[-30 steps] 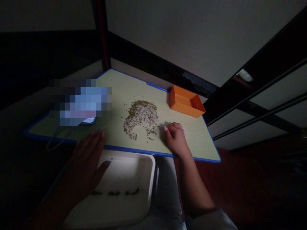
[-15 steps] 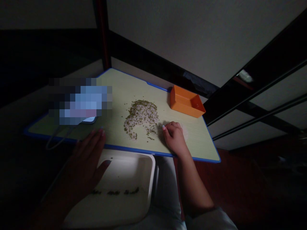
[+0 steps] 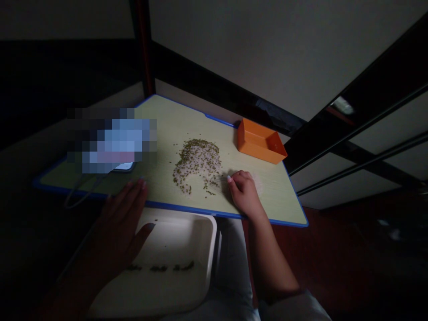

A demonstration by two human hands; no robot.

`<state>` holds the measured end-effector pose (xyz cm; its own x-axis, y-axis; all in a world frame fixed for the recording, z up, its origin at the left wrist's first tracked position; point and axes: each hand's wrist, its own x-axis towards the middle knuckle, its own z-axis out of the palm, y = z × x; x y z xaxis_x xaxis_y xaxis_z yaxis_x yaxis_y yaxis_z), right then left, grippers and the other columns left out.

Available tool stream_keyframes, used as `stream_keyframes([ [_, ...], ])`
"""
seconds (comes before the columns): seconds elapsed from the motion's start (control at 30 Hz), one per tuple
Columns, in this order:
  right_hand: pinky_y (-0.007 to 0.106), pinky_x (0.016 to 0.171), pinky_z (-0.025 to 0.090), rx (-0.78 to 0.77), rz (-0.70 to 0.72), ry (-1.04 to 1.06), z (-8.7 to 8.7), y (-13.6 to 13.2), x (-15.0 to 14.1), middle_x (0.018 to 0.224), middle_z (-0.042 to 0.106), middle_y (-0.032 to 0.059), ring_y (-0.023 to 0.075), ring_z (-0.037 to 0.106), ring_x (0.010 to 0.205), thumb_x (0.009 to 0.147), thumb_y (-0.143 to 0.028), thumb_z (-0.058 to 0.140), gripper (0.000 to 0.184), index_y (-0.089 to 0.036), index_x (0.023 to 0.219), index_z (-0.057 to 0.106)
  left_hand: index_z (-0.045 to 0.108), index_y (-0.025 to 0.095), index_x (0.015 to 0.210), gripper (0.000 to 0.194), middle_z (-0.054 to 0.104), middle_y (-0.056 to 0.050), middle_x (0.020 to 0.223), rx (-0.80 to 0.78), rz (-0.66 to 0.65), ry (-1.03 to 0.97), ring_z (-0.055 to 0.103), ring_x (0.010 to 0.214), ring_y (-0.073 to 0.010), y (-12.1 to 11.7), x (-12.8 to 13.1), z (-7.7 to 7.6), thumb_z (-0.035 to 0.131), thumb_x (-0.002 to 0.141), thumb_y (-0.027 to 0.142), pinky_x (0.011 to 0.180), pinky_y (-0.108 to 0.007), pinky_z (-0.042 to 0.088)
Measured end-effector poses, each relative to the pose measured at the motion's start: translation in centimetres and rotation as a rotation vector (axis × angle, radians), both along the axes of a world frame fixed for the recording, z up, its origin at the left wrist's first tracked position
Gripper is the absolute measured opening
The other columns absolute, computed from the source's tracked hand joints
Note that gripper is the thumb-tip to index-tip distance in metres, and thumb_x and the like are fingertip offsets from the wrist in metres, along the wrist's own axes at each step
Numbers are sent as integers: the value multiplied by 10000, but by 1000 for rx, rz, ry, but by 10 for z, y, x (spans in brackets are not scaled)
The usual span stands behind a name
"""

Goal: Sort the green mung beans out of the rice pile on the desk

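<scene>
A mixed pile of small green beans and pale rice-like grains point(image 3: 199, 161) is spread over the middle of the table. My right hand point(image 3: 243, 189) rests on the tabletop at the pile's right, thumb and fingers pinched together. From the pinch a thin, see-through tool point(image 3: 220, 180) reaches left toward a few stray green beans; its exact kind is unclear. Pale grains point(image 3: 257, 183) lie partly hidden behind this hand. My left hand point(image 3: 122, 218) is flat with fingers stretched, at the table's front edge above a white tray point(image 3: 213, 236), holding nothing.
Green beans point(image 3: 158, 269) lie in short clusters inside the tray. An orange box point(image 3: 262, 154) stands at the table's back right. On the left is a phone point(image 3: 125, 167), mostly covered by blurring, with a pale cable point(image 3: 80, 196). The table point(image 3: 174, 117) has a raised blue rim.
</scene>
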<state>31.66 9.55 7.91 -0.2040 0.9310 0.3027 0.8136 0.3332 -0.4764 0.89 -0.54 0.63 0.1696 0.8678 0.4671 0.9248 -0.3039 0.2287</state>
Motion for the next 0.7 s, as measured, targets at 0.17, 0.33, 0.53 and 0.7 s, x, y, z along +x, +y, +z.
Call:
stream_keyframes([
  [0.17,378,855,427,-7,22,-6,0,1,-3,837,624,67,235,543,908,1016,-290,499,333,-224,701,588,35,279,1613,702,383,-189,1642,-10,-2,-4,339,1540,-375,0,1,0,287,979,444,1129,-668,444],
  [0.33,375,855,428,-12,24,-19,0,1,-5,853,623,68,237,547,920,1017,-291,500,326,-224,718,609,33,303,1612,705,384,-153,1651,-13,16,-15,331,1548,-344,-1,3,1,289,975,462,1158,-633,433],
  [0.53,372,862,428,-10,28,-15,-1,1,-1,855,621,68,233,553,920,1021,-302,497,341,-221,706,598,20,270,1613,691,381,-180,1646,14,-9,28,336,1545,-357,0,0,0,248,978,418,1129,-638,451],
  [0.7,375,862,429,-12,36,11,-2,0,2,851,623,62,231,550,916,1024,-327,490,347,-225,709,594,19,269,1613,696,398,-182,1636,9,-7,26,347,1538,-364,0,1,2,261,979,424,1120,-641,455],
])
